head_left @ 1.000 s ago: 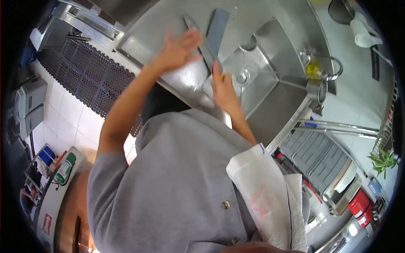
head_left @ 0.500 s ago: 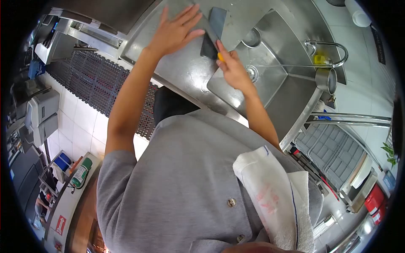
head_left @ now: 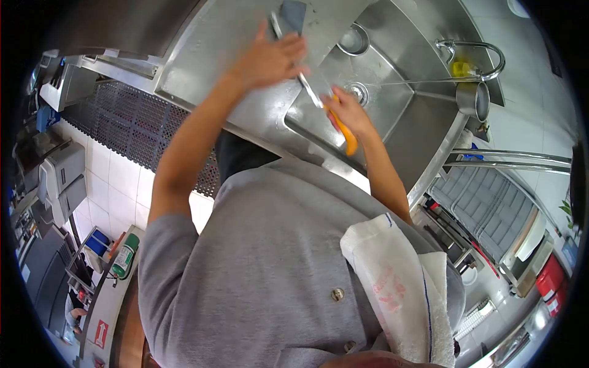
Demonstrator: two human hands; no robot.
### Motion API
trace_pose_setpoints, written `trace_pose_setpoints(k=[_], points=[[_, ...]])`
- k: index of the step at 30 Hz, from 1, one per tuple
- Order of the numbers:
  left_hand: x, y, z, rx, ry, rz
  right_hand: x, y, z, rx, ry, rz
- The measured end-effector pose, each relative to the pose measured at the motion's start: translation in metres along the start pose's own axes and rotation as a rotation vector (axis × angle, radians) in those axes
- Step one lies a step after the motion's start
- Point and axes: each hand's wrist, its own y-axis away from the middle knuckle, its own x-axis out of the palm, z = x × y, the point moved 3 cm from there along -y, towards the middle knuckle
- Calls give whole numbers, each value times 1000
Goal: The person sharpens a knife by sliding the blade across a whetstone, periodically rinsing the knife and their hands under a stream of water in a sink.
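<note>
Fingers, right hand [head_left: 351,113]: wrapping closed around the yellow handle of the knife [head_left: 319,101].
Fingers, left hand [head_left: 270,60]: spreading flat, pressing on the blade.
Knife: lying across the dark whetstone [head_left: 292,13] at the sink [head_left: 392,73] edge.
Towel [head_left: 399,288]: hanging over the right shoulder.

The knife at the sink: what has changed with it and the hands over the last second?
The knife has been drawn back toward the person along the grey stone; its yellow handle now shows in full below the right hand. The left hand has slid back with it, fingers pressing on the blade. The right hand's grip, the sink and the tap are unchanged.
</note>
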Motion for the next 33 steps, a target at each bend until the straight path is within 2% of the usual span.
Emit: trace_pose_setpoints(k=[3,5,6,7,9,11,12,14,15,16,18,20,21,22,25,27,28,30,32,33], points=[[-9,39,-76,61,254,-51,-15,84,-53,73,1,55],[-21,47,-95,46,293,-19,-22,91,-62,68,-3,85],[-23,49,-100,57,336,14,-22,87,-55,134,38,88],[-21,44,-86,12,302,37,-26,80,-46,197,82,84],[5,24,-32,-44,187,-58,-22,24,-13,85,159,26],[-2,-10,32,-117,100,7,-16,-37,32,-24,279,-98],[-3,-30,64,-144,83,2,-12,-63,54,-92,232,-156],[-16,-44,87,-164,63,2,-6,-77,67,-160,174,-216],[-22,-51,86,-147,221,66,-5,-76,64,-134,118,-188],[-24,-55,81,-130,384,128,-5,-75,60,-105,66,-160],[-13,-22,26,-75,12,149,-9,-33,18,-14,81,-74],[-10,24,-33,-22,178,-8,-7,33,-22,179,59,-39],[-17,41,-57,-2,267,15,-8,60,-40,290,9,-22],[-22,49,-71,16,354,36,-8,74,-51,244,32,52],[-12,34,-38,-46,240,-64,-9,38,-15,163,161,-4],[-3,1,29,-63,129,-78,-11,-31,26,13,226,-65],[-1,-21,66,-48,43,-138,-6,-58,59,-27,240,-161],[-20,-50,115,-33,-61,-190,-3,-110,98,-118,267,-274],[-49,-76,141,-283,143,-140,-3,-130,117,-155,273,-324],[-59,-80,140,-273,129,-146,-5,-134,122,-208,133,-362]])
